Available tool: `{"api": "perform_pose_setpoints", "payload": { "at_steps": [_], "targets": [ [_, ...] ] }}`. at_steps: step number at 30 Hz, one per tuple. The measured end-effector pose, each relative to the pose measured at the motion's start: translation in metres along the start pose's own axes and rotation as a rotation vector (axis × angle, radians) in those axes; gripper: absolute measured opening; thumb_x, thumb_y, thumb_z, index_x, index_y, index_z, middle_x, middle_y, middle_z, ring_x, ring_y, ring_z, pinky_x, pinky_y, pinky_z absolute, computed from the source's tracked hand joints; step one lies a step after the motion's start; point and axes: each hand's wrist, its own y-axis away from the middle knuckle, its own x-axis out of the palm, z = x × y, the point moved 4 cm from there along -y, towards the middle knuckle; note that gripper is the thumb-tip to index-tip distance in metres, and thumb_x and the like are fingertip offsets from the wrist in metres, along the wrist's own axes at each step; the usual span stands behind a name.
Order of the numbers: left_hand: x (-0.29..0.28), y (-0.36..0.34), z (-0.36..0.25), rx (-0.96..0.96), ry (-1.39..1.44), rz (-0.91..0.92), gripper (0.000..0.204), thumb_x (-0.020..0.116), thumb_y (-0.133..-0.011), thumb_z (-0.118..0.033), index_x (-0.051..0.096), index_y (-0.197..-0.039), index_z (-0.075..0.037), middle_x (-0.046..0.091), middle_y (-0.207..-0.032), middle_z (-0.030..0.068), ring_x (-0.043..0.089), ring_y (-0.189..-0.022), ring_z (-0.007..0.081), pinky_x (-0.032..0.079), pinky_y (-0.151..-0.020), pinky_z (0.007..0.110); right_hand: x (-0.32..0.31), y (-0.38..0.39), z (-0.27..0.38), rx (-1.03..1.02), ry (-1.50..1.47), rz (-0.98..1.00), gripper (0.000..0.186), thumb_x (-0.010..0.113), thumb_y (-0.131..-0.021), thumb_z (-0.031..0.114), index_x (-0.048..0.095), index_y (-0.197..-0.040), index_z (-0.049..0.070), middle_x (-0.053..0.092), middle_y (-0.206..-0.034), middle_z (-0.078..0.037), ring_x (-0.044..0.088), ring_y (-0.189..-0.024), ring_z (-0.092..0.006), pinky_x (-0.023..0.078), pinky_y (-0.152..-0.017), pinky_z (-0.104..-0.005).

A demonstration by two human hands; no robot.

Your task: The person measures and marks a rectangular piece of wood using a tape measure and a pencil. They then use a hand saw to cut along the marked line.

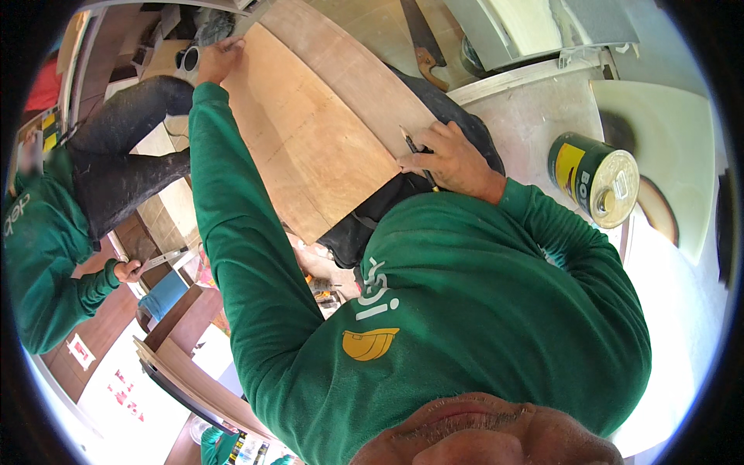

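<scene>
A light plywood panel (302,128) lies lengthwise in front of me over a wider, paler board (349,58). My left arm is stretched out, and my left hand (220,60) grips the panel's far left corner, fingers on its edge. A round dark thing with a pale rim (191,59) shows beside that hand; I cannot tell its kind. My right hand (459,161) is closed around a dark pencil (411,142), its point facing away from me. The right thumb and fingers rest by the panel's near right corner.
A handsaw (424,46) with a wooden handle lies beyond the boards. To the right stands a dark green and yellow tin (593,178). On the left, a person in a green sweatshirt (46,256) holds a pale strip (164,258). A power drill (325,288) shows below my left arm.
</scene>
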Motion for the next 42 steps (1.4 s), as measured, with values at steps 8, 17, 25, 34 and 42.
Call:
{"api": "perform_pose_setpoints", "payload": {
  "at_steps": [8,17,25,34,42],
  "targets": [
    [-0.003,0.003,-0.002,-0.048,0.026,0.024,0.046,0.077,-0.102,-0.035,0.077,-0.139,-0.007,0.081,-0.112,0.0103,0.070,-0.104,0.0128,0.056,-0.098,0.033,0.001,0.001,-0.001,-0.003,-0.001,0.002,0.028,0.074,-0.090,0.015,0.081,-0.115,0.026,0.062,-0.111,-0.003,0.060,-0.107,-0.0251,0.042,-0.086,-0.0418],
    [-0.006,0.063,-0.069,0.358,-0.238,-0.266,0.054,0.073,-0.104,-0.033,0.065,-0.151,-0.006,0.066,-0.148,0.0244,0.062,-0.138,0.0415,0.051,-0.114,0.046,0.005,0.003,-0.003,-0.028,-0.007,0.003,0.029,0.073,-0.091,0.015,0.080,-0.117,0.027,0.063,-0.115,-0.004,0.060,-0.108,-0.0258,0.042,-0.086,-0.0422],
    [0.036,0.235,-0.196,0.187,-0.395,0.116,0.106,0.083,-0.086,-0.068,0.050,-0.162,-0.003,0.050,-0.162,0.0290,0.049,-0.149,0.0475,0.046,-0.118,0.061,0.008,0.004,-0.005,-0.013,0.020,-0.001,0.028,0.071,-0.093,0.017,0.079,-0.118,0.028,0.062,-0.115,-0.003,0.059,-0.108,-0.0255,0.043,-0.087,-0.0419],
    [0.075,0.285,-0.229,0.075,-0.301,0.161,0.133,0.093,-0.064,-0.075,0.040,-0.168,-0.010,0.035,-0.170,0.0347,0.034,-0.152,0.0671,0.046,-0.117,0.070,0.009,0.004,-0.004,0.002,0.026,-0.017,0.024,0.075,-0.094,0.023,0.079,-0.118,0.023,0.057,-0.106,-0.003,0.058,-0.104,-0.0255,0.043,-0.087,-0.0412],
    [0.075,0.285,-0.233,0.086,-0.321,0.157,0.139,0.097,-0.058,-0.072,0.041,-0.167,-0.007,0.033,-0.169,0.0378,0.033,-0.149,0.0721,0.048,-0.117,0.069,0.003,0.001,-0.002,0.027,-0.077,-0.031,0.026,0.082,-0.092,0.032,0.076,-0.111,0.016,0.055,-0.104,-0.006,0.057,-0.102,-0.0281,0.046,-0.086,-0.0433]
  ]
}}
